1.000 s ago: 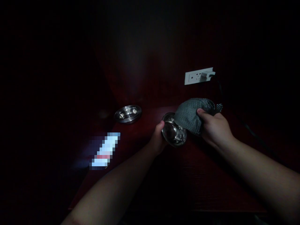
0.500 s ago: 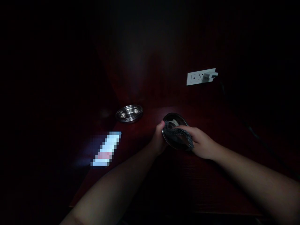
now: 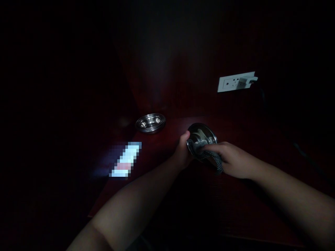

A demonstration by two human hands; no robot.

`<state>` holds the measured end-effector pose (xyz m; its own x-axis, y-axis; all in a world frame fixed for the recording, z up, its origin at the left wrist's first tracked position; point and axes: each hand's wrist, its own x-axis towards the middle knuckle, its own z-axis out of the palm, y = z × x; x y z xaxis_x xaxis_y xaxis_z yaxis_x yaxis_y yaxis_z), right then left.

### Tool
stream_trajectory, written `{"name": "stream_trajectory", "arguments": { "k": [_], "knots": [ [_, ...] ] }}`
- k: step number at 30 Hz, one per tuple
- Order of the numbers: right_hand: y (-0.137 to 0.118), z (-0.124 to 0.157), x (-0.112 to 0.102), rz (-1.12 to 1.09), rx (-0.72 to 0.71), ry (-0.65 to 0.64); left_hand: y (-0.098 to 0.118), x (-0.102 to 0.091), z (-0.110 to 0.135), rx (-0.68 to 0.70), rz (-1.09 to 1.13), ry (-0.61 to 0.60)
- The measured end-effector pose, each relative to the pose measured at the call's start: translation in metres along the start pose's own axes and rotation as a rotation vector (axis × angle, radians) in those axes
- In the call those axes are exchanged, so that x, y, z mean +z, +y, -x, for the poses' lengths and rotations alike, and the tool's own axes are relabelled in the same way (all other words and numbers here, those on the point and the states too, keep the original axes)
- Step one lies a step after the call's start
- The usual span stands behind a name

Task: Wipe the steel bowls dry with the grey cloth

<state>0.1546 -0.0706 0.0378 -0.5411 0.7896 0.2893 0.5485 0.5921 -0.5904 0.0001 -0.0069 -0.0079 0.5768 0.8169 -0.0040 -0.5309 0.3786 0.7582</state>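
Note:
The scene is very dark. My left hand grips the left rim of a small shiny steel bowl, holding it tilted above a dark red wooden table. My right hand is closed on a grey patterned cloth and presses it into the bowl's inside. Part of the cloth hangs below my right fingers.
A second steel bowl stands on the table to the left, near the back corner. A bright blurred rectangle lies at the table's left edge. On the wall behind, a white socket holds a plug with a dark cable running down right.
My right hand brought the bunched cloth from beside the bowl down into it and now rubs inside. The view has shifted slightly, so everything sits a little further right.

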Motion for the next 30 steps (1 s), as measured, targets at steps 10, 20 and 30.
{"name": "stream_trajectory", "arguments": {
  "k": [10, 20, 30],
  "knots": [
    [0.017, 0.001, 0.007, 0.384, 0.119, 0.096, 0.002, -0.003, -0.002, -0.030, -0.018, -0.025],
    [0.024, 0.001, 0.021, 0.455, 0.078, 0.171, 0.004, -0.003, -0.001, -0.078, -0.050, -0.016],
    [0.023, 0.000, 0.020, 0.271, 0.004, 0.188, 0.002, -0.003, -0.001, -0.056, -0.054, -0.157]
  ]
}}
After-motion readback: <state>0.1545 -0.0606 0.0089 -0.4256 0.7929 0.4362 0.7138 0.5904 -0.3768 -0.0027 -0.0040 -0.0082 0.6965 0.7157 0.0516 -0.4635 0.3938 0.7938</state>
